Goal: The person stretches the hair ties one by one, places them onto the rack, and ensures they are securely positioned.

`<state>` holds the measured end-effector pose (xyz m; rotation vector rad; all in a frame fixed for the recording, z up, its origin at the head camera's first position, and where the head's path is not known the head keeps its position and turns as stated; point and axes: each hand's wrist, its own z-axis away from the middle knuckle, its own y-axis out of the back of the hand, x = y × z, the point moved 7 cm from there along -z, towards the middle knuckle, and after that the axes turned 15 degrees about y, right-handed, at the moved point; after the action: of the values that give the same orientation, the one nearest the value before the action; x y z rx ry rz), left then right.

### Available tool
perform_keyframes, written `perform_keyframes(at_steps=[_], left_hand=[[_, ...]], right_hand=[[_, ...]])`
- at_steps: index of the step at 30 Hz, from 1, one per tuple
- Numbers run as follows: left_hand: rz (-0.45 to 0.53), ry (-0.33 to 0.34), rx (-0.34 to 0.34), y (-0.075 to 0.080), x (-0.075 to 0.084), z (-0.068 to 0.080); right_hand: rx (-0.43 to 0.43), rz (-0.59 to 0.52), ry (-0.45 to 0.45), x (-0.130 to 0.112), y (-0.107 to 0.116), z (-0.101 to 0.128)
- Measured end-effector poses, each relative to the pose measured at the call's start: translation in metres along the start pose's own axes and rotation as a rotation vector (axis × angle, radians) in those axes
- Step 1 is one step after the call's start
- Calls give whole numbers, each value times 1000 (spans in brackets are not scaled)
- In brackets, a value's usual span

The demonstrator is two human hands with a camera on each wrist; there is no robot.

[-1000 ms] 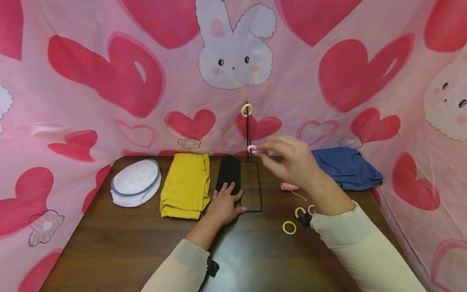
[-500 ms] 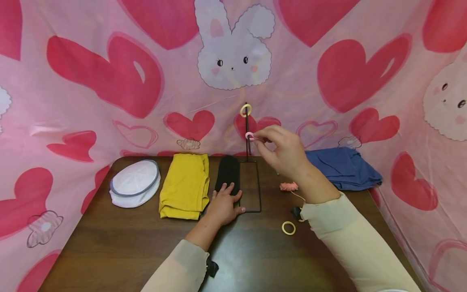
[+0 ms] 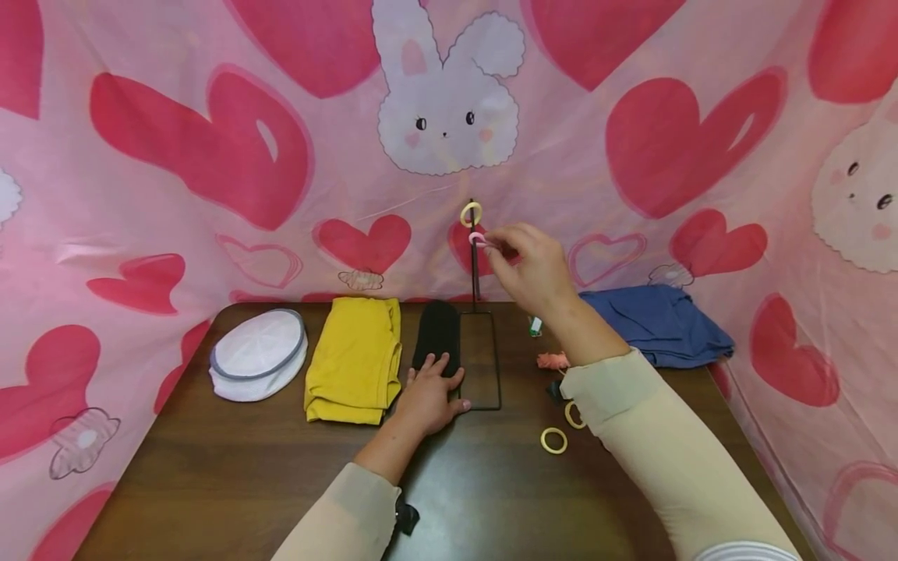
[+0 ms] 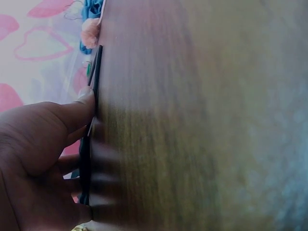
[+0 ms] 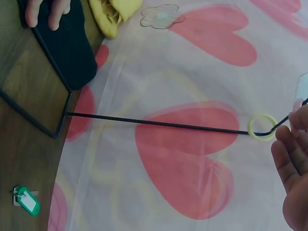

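Observation:
In the head view, my right hand (image 3: 529, 269) pinches a pink ring (image 3: 472, 236) between thumb and fingers. The ring is at the thin upright rod of a black wire stand (image 3: 474, 273), just below its top. A yellow ring (image 5: 251, 127) hangs near the bent upper end of that stand. My left hand (image 3: 428, 393) rests with spread fingers on a long, flat black object (image 3: 438, 331), its thumb at the stand's rectangular base. In the right wrist view, fingers partly cover the pink ring at the rod's tip.
Yellow folded cloth (image 3: 354, 358) and a white round item with a grey rim (image 3: 256, 347) lie left. On the right are blue cloth (image 3: 655, 323), a green key tag (image 5: 29, 202), a coral yarn bundle (image 3: 551, 361) and a loose yellow ring (image 3: 553, 453). A patterned curtain stands behind.
My right hand has raised the pink ring along the rod, from low down to just below the yellow ring. My left hand has stayed in place.

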<state>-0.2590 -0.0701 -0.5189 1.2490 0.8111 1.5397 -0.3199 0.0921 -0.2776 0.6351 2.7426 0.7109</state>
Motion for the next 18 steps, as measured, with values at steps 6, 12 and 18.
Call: perform_keyframes(at_steps=[6,12,18], left_hand=[[3,-3,-2,1,1,1],[2,-13,1,3,2,2],[-5,-11,0,3,2,2]], right_hand=[[48,29,-99,16,-10,-3],[82,32,-171,30,-20,-6],[135,19,-203,38,-27,-10]])
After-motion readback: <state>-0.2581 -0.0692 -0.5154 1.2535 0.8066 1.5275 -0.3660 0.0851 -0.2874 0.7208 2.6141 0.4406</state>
